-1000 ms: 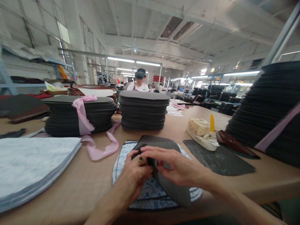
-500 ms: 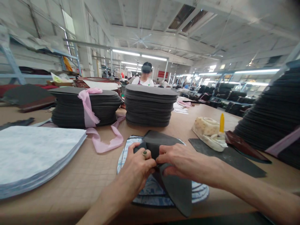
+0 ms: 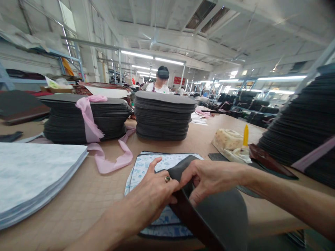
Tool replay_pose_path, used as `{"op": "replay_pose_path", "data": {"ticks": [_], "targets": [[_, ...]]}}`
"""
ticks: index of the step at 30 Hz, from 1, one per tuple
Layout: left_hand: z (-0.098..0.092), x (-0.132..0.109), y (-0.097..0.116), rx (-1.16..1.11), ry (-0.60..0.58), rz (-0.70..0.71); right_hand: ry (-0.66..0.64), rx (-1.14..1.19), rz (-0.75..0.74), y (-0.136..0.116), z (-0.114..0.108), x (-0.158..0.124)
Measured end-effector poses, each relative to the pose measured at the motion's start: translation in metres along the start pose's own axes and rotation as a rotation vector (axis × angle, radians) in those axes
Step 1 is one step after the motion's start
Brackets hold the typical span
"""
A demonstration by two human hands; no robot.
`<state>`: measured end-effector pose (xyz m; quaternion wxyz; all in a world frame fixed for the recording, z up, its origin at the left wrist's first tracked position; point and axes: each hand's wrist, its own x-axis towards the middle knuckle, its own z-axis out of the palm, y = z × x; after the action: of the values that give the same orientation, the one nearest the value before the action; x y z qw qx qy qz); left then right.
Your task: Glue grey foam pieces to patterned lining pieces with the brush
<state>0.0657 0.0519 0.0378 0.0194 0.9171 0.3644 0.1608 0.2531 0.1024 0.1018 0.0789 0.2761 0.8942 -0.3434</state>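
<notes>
One sheet [image 3: 227, 216], pinched in the right hand [image 3: 210, 177], runs lengthwise nearward and right from that grip; left hand [image 3: 154, 190] alongside, hold unclear.

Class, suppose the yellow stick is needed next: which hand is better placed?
Probably the right hand: it is nearer the yellow stick, while the left hand would have to reach past it. Both are at the dark sheet, though.

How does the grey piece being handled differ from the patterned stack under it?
The grey piece is bent, while the patterned stack lies flat. The grey piece's visible grey face looks plain; the patterned stack shows blue prints on white. Both have curved outlines.
</notes>
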Motion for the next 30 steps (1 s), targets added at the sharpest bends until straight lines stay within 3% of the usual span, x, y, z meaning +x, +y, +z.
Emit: {"op": "replay_pose_path", "data": {"ticks": [5, 10, 15, 20, 25, 30], "targets": [[-0.008, 0.000, 0.002, 0.030, -0.004, 0.025, 0.153, -0.357, -0.152, -0.013, 0.003, -0.006], [0.003, -0.007, -0.003, 0.081, 0.189, 0.070, 0.143, -0.489, -0.010, -0.019, -0.008, -0.022], [0.014, -0.021, -0.019, 0.195, 0.330, 0.014, 0.216, -0.431, 0.066, -0.004, -0.016, -0.039], [0.003, -0.021, -0.001, 0.085, 0.243, -0.162, 0.268, -0.427, 0.016, -0.005, -0.011, -0.032], [-0.002, -0.007, 0.025, -0.185, 0.139, -0.117, 0.344, -0.424, -0.041, -0.012, -0.007, -0.022], [0.030, -0.014, -0.002, -0.153, 0.161, -0.164, 0.461, -0.272, -0.136, 0.019, -0.014, -0.038]]}}
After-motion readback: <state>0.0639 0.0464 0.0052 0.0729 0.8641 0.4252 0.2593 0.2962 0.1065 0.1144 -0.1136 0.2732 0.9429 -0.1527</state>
